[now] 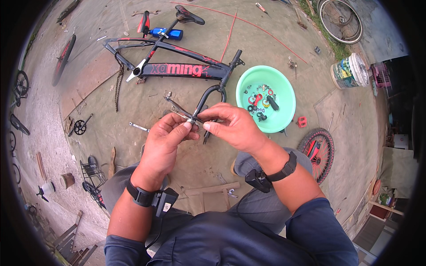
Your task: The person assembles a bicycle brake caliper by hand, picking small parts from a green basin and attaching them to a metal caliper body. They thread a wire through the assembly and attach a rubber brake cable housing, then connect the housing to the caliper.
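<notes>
Presently, the left hand and right hand are pinching a small metal part between nearly closed fingertips, outside the left edge of the green basin; opposing thumbs squarely is probably preventing slippage.

Large red and pale lettering runs along the black bicycle frame. Dark blue lettering, partly hidden by small parts, marks the green basin's bottom. Print on the white bucket near the floor's right edge is too small to read.
</notes>
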Demonstrator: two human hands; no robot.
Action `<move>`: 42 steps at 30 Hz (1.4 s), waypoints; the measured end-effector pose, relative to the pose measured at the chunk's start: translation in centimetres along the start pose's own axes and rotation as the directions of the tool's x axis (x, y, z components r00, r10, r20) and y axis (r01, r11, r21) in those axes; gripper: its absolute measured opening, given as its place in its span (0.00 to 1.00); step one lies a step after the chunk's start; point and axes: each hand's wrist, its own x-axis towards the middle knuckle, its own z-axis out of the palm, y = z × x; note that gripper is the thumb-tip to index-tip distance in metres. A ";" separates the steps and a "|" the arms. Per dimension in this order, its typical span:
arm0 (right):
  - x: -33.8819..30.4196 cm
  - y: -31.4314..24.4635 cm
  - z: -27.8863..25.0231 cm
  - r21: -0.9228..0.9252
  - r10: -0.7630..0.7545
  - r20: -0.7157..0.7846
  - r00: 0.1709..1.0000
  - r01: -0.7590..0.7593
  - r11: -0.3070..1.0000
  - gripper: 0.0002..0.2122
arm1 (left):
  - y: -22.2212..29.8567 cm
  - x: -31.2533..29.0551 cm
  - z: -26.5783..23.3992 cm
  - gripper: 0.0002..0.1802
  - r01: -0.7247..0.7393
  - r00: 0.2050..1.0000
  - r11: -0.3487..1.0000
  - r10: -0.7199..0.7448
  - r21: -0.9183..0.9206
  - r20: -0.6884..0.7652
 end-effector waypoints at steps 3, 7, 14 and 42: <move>0.1 0.3 0.2 -0.016 -0.023 -0.018 1.000 0.023 1.000 0.11 | 0.0 0.0 0.0 0.07 -0.004 1.000 1.000 0.004 -0.002 0.003; 0.2 0.6 -0.2 -0.126 -0.024 0.007 1.000 0.024 0.992 0.10 | -0.1 0.0 0.1 0.06 -0.015 1.000 1.000 0.015 -0.006 0.013; -0.1 0.6 -0.1 -0.054 0.055 0.053 0.997 -0.052 0.997 0.12 | -0.4 0.1 0.2 0.06 -0.005 0.999 1.000 0.005 0.011 0.032; -0.1 3.3 -2.2 -0.221 0.098 -0.200 0.975 -0.142 0.965 0.12 | 0.6 -0.6 -0.2 0.10 0.002 1.000 0.999 -0.001 0.046 -0.020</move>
